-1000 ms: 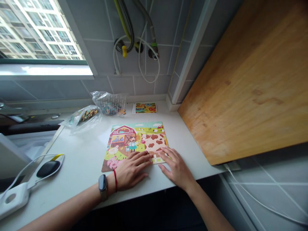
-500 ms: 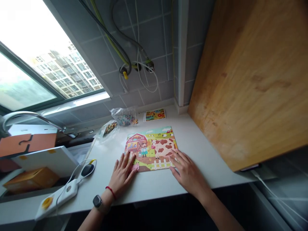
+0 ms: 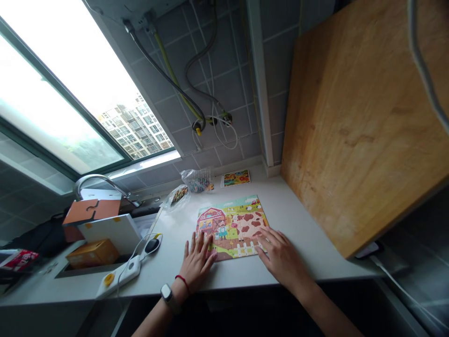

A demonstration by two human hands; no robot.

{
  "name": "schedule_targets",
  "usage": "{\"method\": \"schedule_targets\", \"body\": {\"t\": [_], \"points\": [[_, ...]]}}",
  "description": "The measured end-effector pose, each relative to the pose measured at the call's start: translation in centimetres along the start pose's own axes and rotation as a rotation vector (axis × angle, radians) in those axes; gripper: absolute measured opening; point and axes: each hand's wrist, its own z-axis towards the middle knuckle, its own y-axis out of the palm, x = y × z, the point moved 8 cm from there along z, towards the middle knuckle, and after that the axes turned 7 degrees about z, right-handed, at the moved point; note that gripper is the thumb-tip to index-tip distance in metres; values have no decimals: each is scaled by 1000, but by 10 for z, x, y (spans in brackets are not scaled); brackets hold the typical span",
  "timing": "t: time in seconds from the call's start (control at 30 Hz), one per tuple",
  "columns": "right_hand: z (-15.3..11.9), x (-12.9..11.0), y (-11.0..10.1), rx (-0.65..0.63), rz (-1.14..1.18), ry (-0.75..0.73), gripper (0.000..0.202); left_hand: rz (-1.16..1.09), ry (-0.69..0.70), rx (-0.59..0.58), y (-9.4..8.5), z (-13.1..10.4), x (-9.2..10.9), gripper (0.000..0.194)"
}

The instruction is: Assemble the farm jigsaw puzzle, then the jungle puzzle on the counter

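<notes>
A jigsaw puzzle (image 3: pixel 229 224) with a red barn, a farmer and a spotted cow lies flat on the white countertop (image 3: pixel 294 224), its pieces joined into one rectangle. My left hand (image 3: pixel 195 262) rests on its lower left corner with fingers spread, a watch and a red string at the wrist. Across from it, my right hand (image 3: pixel 280 255) lies over the lower right corner, fingers stretched out. Neither hand grasps anything. The corners beneath the fingers are hidden. Behind the puzzle is a colourful picture card (image 3: pixel 235 178).
Clear plastic bags (image 3: pixel 196 180) of puzzle pieces sit at the back left. On the left are a power strip (image 3: pixel 121 276) with a cable, a sink holding boxes (image 3: pixel 93 252), and a curved faucet (image 3: pixel 101 177). A large wooden board (image 3: pixel 351 131) leans at the right.
My view has shifted left and up, so everything appears farther right and lower. Both hands stay at the puzzle's lower corners, and the puzzle looks unchanged.
</notes>
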Motion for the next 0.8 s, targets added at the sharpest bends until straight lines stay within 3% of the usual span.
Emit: {"method": "schedule_targets", "body": {"t": [0.07,0.23,0.33,0.43,0.63,0.8], "points": [[18,-1,8,-75,-14,13,33,-14,33,-29,-8,24,17,63],[65,-2,49,-360,-56,31,52,-132,235,-68,-30,83,92,62],[73,4,64,-419,-91,73,58,-168,194,-60,-31,93,108,61],[70,11,66,-410,-107,87,58,-163,187,-9,-25,81,92,62],[63,19,66,-432,-126,122,62,-66,22,73,-6,54,14,65],[65,23,74,-460,-149,171,64,-36,17,132,1,49,5,66]]}}
